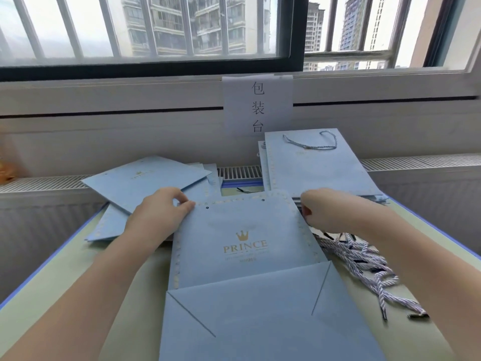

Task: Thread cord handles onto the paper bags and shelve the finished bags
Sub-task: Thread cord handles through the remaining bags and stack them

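In the head view, one flat blue paper bag [244,246] with a gold crown print is seen lying in the middle of the desk [78,269]. Its top left corner is pinched by the left hand [158,212]. The right hand [328,209] is placed at the right edge; its grip cannot be told. One bundle of cords [364,259] is laid beside. One finished bag [317,165] with one handle is leaned behind.

Read "PRINCE" in gold capitals under a gold crown on the flat blue bag [244,246] in front of you. The smaller lines beneath it are illegible. Read the vertical characters "包装台" on the white sheet [257,105] taped below the window. Gold print on the other bags is too faint to read.
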`<action>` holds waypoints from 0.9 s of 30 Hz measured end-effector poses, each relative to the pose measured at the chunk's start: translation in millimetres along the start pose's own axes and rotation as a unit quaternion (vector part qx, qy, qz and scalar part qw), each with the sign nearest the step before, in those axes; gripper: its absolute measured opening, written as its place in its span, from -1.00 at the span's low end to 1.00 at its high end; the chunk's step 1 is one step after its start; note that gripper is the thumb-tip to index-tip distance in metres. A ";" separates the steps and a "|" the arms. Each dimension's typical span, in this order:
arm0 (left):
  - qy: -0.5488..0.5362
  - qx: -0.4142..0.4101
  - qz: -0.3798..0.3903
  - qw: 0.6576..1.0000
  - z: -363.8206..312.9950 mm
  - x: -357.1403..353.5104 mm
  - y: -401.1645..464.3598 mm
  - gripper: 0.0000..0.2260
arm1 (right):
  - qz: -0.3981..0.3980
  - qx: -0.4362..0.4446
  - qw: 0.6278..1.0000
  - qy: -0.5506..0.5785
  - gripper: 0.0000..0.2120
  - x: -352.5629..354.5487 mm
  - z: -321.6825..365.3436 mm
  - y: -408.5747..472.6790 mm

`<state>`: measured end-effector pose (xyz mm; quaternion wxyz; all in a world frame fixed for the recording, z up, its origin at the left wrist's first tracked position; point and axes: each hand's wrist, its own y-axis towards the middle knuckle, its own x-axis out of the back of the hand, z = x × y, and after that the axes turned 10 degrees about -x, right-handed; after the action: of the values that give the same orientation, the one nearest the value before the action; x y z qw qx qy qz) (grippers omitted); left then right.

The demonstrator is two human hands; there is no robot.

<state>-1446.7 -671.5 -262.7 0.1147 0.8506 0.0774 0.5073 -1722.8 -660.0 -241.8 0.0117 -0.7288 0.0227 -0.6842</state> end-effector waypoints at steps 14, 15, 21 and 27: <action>0.072 -0.065 0.067 0.993 -26.5 -5.0 -14.8 -0.76 | -0.202 0.184 0.649 0.710 -0.86 28.0 19.4 -19.0; 0.109 -0.074 0.059 0.989 -28.6 -4.9 -16.5 -0.72 | -0.177 0.191 0.625 0.736 -0.87 27.8 21.8 -20.6; -0.127 -0.256 -0.002 0.958 -49.9 -6.9 -24.5 -0.55 | -0.049 0.214 0.595 0.773 -0.96 19.9 41.7 -29.0; -0.365 -0.281 0.032 0.887 -69.1 -14.3 -38.8 -0.93 | -0.004 0.204 0.605 0.769 -0.97 16.5 49.8 -33.6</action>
<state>-1514.9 -629.7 -253.6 0.3526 0.9101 -0.1424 0.1645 -1671.5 -628.0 -226.9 0.1358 0.0874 -0.1201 -0.9795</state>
